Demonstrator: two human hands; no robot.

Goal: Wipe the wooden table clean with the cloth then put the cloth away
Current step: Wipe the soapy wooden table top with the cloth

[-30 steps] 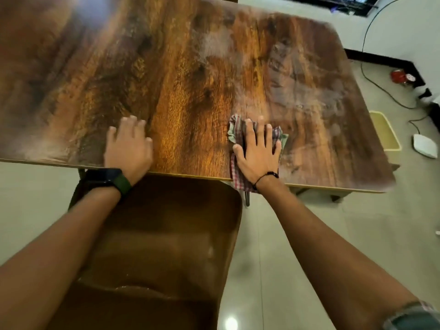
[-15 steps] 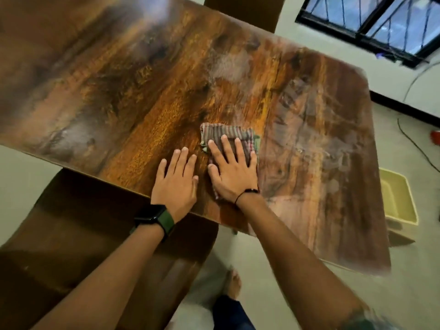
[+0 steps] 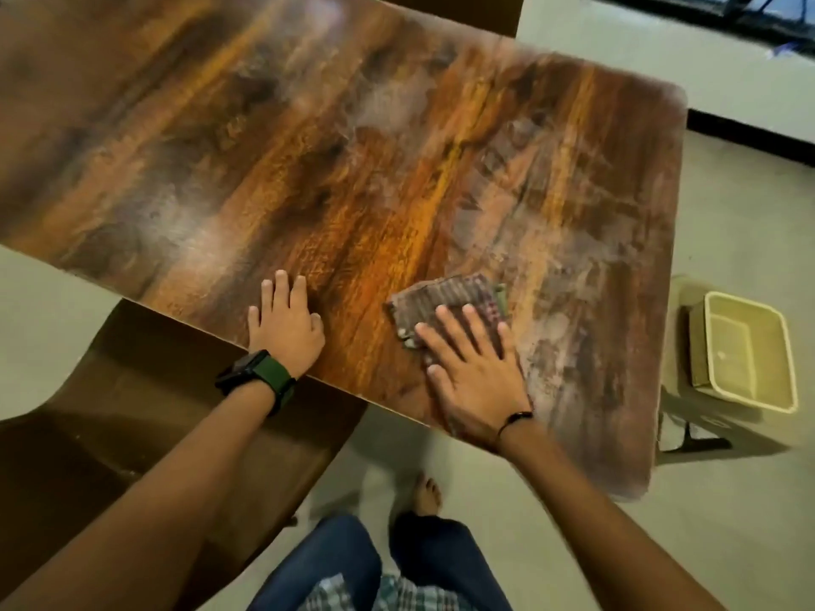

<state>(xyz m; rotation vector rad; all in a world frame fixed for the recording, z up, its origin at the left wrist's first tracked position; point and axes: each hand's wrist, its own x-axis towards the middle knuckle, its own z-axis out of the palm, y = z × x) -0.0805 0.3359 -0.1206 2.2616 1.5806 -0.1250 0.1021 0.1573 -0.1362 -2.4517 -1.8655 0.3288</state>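
Right now the cloth (image 3: 450,302) is a small folded rag, striped in dull red and grey with a green edge showing at its 3 o'clock side, lying flat on the wooden table (image 3: 353,169) near the table's 5 o'clock corner. The right hand (image 3: 474,372) presses on it with fingers straight and spread, nothing clenched. The left hand (image 3: 284,324) rests flat on bare wood at the cloth's 9 o'clock, fingers relaxed, holding nothing, a dark watch (image 3: 253,374) on its wrist. Pale dusty smears cover the tabletop from the cloth toward 12 and 3 o'clock. One cloth, one table, two hands, one beige tub (image 3: 749,350) on the floor beyond the table's 3 o'clock edge, one brown chair (image 3: 110,425) at 8 o'clock.
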